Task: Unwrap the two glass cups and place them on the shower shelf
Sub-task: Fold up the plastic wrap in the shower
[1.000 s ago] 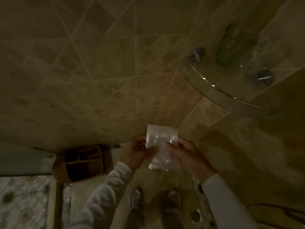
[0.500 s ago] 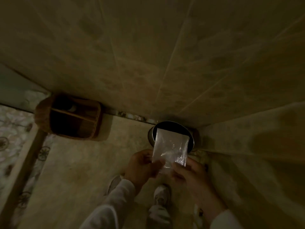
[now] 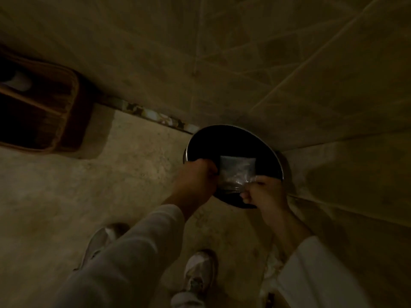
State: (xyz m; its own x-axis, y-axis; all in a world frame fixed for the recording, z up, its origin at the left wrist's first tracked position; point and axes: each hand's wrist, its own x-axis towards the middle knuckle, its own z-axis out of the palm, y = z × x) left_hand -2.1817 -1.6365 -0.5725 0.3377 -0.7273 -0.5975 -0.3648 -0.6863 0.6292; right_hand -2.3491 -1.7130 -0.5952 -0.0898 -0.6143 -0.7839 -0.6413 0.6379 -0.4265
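A clear plastic wrapper (image 3: 236, 172) hangs between my two hands, right over the dark mouth of a round waste bin (image 3: 264, 147) in the floor corner. My left hand (image 3: 198, 176) pinches the wrapper's left edge. My right hand (image 3: 265, 193) pinches its lower right corner. The wrapper looks flat; I cannot tell whether anything is inside. No glass cup and no shower shelf are in view.
A brown wicker basket (image 3: 44, 112) stands on the floor at the left against the tiled wall (image 3: 200, 52). My two shoes (image 3: 200, 270) are on the beige floor below the hands. The right wall (image 3: 355, 185) meets the bin's corner.
My view has dropped from the wall and glass shelf down to the floor corner. Both hands carried the wrapper down and forward until it sits over the bin's opening.
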